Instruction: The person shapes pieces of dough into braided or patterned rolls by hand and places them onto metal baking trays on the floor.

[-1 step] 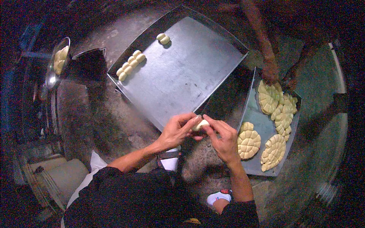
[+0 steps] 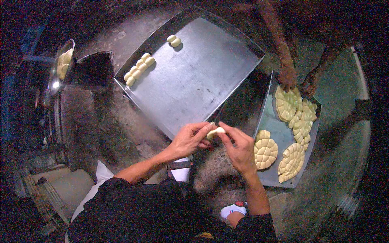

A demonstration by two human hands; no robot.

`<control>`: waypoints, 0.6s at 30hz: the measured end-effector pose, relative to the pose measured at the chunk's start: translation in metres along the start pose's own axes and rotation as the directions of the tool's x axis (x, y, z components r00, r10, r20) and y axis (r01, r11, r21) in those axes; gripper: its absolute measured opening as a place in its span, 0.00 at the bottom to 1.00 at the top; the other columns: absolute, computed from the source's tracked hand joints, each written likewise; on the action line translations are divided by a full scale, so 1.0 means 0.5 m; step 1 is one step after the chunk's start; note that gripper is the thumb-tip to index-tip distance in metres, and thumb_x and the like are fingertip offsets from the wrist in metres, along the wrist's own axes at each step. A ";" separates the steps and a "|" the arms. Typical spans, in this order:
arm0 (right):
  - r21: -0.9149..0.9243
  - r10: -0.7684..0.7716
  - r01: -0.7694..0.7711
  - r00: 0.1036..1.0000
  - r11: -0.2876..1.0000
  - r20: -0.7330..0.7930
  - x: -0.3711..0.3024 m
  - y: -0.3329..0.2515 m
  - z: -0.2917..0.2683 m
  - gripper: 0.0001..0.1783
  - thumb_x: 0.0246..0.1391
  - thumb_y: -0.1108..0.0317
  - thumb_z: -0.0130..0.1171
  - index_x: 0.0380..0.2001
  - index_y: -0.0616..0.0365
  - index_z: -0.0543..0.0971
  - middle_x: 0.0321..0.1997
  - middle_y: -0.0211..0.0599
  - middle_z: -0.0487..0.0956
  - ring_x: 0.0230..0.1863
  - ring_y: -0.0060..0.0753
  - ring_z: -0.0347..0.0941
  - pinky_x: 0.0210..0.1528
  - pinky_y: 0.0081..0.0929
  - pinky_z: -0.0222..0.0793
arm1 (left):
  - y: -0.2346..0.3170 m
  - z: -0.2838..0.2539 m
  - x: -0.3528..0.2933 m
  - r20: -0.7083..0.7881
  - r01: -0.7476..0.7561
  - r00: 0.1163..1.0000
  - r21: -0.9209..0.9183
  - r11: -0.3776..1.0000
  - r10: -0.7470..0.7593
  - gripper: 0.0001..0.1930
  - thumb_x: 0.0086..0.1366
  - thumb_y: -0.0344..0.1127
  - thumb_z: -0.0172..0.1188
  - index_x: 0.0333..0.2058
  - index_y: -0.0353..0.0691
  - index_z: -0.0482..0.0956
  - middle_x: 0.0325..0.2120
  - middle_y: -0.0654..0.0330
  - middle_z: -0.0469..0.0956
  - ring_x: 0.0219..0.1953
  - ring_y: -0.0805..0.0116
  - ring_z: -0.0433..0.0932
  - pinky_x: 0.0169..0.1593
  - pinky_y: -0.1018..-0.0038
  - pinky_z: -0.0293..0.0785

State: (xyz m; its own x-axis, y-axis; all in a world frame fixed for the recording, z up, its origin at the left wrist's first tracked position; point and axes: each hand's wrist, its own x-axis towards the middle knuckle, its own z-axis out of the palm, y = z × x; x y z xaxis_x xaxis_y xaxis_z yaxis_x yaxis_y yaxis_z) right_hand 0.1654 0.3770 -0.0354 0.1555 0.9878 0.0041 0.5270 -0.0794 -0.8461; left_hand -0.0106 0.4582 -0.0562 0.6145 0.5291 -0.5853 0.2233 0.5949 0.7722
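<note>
The place looked like a dim, plain bakery workroom: a large, rectangular grey metal tray (image 2: 194, 81) bore small, oval, pale dough pieces (image 2: 139, 69), a smaller grey metal tray (image 2: 271, 125) held segmented, cream-coloured dough slabs (image 2: 265, 154), and the grey floor (image 2: 142, 129) was rough and stained.

Dim, grainy; pale sheen on large tray (image 2: 190, 81); edges fisheye-bent; corners near-black, detail seemingly lost.

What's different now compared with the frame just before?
The dough piece held between the left hand and right hand looks longer and flatter, its end shifted slightly rightward. Nothing was visibly released. The left tray, right tray and dough balls stayed put.
</note>
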 end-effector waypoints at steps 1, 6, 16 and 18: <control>0.010 0.065 -0.065 0.998 0.998 0.012 -0.001 -0.001 0.000 0.18 0.52 0.68 0.65 0.48 0.54 0.81 0.40 0.37 0.80 0.38 0.37 0.78 0.41 0.31 0.74 | 0.001 0.000 -0.001 0.043 0.017 0.999 -0.086 0.996 -0.013 0.20 0.73 0.46 0.49 0.49 0.34 0.77 0.39 0.60 0.79 0.32 0.75 0.78 0.35 0.79 0.76; 0.089 -0.276 0.267 0.954 0.960 0.118 -0.001 0.008 -0.005 0.15 0.50 0.75 0.66 0.43 0.60 0.81 0.35 0.36 0.80 0.36 0.27 0.79 0.37 0.24 0.74 | 0.001 -0.036 0.006 0.237 0.065 0.972 -0.238 0.969 -0.007 0.20 0.74 0.44 0.49 0.52 0.32 0.76 0.39 0.61 0.79 0.39 0.77 0.77 0.42 0.78 0.75; 0.128 -0.062 0.041 0.984 0.991 0.166 -0.021 -0.037 0.027 0.09 0.56 0.64 0.62 0.34 0.58 0.80 0.30 0.41 0.78 0.29 0.43 0.77 0.34 0.33 0.72 | 0.004 -0.032 -0.057 0.218 -0.549 0.829 0.492 0.676 0.515 0.26 0.58 0.34 0.69 0.54 0.35 0.74 0.36 0.56 0.85 0.39 0.69 0.84 0.44 0.72 0.80; 0.067 0.017 -0.029 0.985 0.997 0.173 -0.039 -0.045 0.034 0.07 0.56 0.66 0.61 0.34 0.58 0.82 0.39 0.44 0.77 0.38 0.44 0.74 0.41 0.34 0.70 | -0.011 -0.043 -0.064 0.192 -0.534 0.840 0.455 0.713 0.507 0.23 0.58 0.34 0.69 0.52 0.35 0.76 0.36 0.56 0.85 0.39 0.70 0.83 0.43 0.73 0.80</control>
State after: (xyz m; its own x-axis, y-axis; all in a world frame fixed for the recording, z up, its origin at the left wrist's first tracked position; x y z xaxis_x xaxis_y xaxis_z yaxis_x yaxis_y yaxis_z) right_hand 0.1362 0.3621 -0.0253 0.0178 0.9946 -0.1021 0.4651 -0.0986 -0.8798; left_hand -0.0475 0.4511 -0.0471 0.7748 0.6300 -0.0522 0.1747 -0.1340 0.9755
